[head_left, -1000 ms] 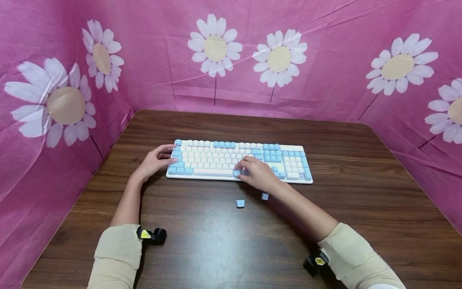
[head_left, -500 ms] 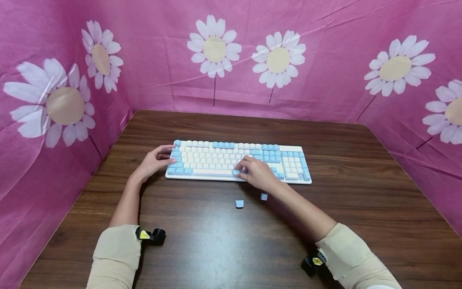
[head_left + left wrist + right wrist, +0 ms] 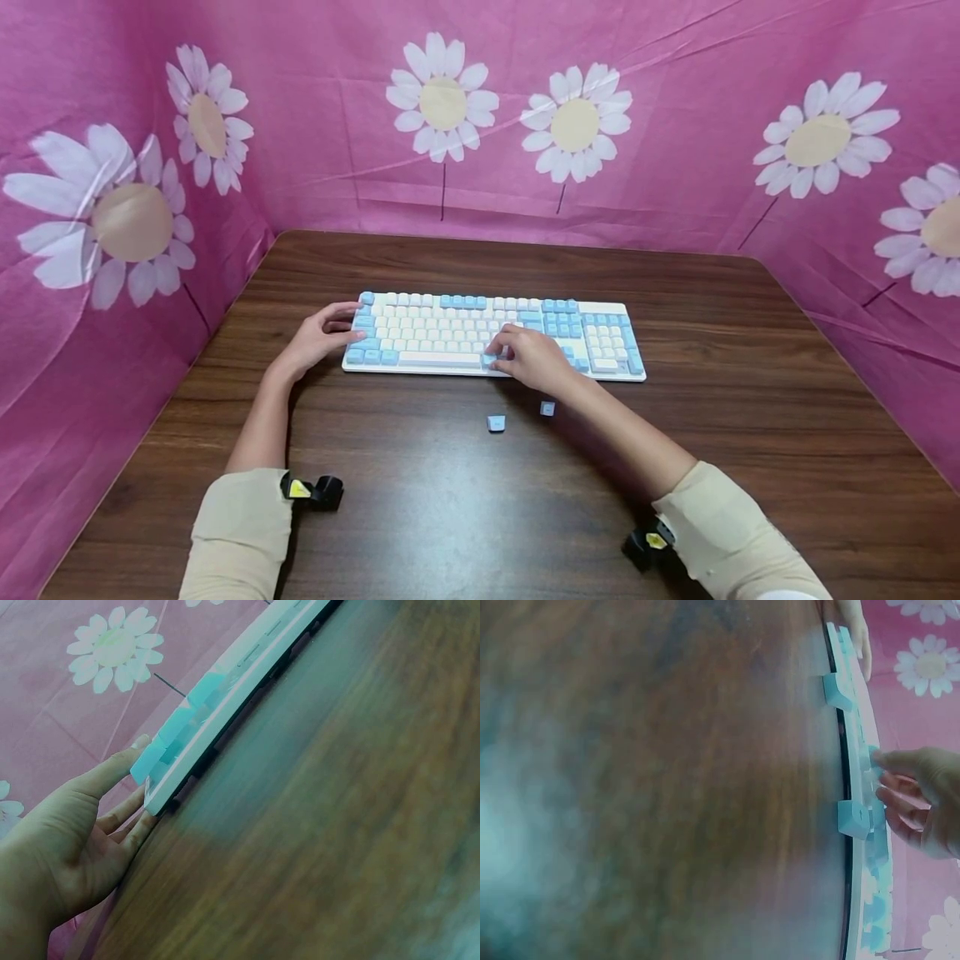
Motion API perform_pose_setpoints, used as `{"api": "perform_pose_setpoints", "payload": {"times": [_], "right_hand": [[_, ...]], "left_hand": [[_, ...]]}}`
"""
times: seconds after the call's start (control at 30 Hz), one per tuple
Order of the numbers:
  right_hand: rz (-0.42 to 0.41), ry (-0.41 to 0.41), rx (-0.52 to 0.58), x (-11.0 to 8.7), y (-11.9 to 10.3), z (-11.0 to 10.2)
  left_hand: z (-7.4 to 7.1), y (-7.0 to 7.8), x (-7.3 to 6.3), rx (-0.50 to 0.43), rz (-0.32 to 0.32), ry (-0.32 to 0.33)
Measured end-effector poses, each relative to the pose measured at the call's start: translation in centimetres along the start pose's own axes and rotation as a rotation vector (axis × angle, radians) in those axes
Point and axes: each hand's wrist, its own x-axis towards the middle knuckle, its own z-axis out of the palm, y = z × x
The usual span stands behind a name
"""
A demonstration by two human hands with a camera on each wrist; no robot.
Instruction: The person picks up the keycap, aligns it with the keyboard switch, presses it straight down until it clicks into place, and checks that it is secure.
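Observation:
A white and light-blue keyboard [image 3: 427, 332] lies on the wooden table. At its left end, my left hand [image 3: 309, 343] holds the edge; in the left wrist view the thumb lies against a blue corner key [image 3: 148, 761] while other fingers reach the end of the case. My right hand [image 3: 536, 360] bends over the bottom row, thumb and forefinger pinching a blue keycap [image 3: 489, 361] just right of the space bar. The palm and fingers hide the keys under them. Two loose blue keycaps, one [image 3: 497, 423] nearer and one [image 3: 547, 409] further right, lie in front of the keyboard.
The brown table [image 3: 420, 517] reaches back to a pink cloth [image 3: 322, 142] printed with white daisies, which also hangs at both sides. Black camera mounts are strapped at the left cuff [image 3: 243, 512] and the right cuff [image 3: 723, 517].

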Motion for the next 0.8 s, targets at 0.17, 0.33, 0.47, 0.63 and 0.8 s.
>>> {"api": "perform_pose_setpoints", "payload": {"times": [0.17,0.33,0.47,0.63,0.8], "right_hand": [[0.023,-0.021,0.012,0.2,-0.1,-0.2],[0.062,-0.019,0.055,0.3,-0.2,-0.2],[0.121,-0.01,0.155,0.3,0.0,0.0],[0.167,-0.026,0.272,0.5,0.5,0.0],[0.232,-0.068,0.375,0.9,0.7,-0.1]], "left_hand": [[0.0,0.1,0.0,0.005,0.0,-0.003],[-0.1,0.0,-0.1,0.007,0.003,-0.005],[-0.1,0.1,-0.2,0.008,0.004,-0.004],[0.0,0.1,-0.1,0.007,0.003,-0.002],[-0.3,-1.1,0.5,-0.003,0.007,0.004]]}}
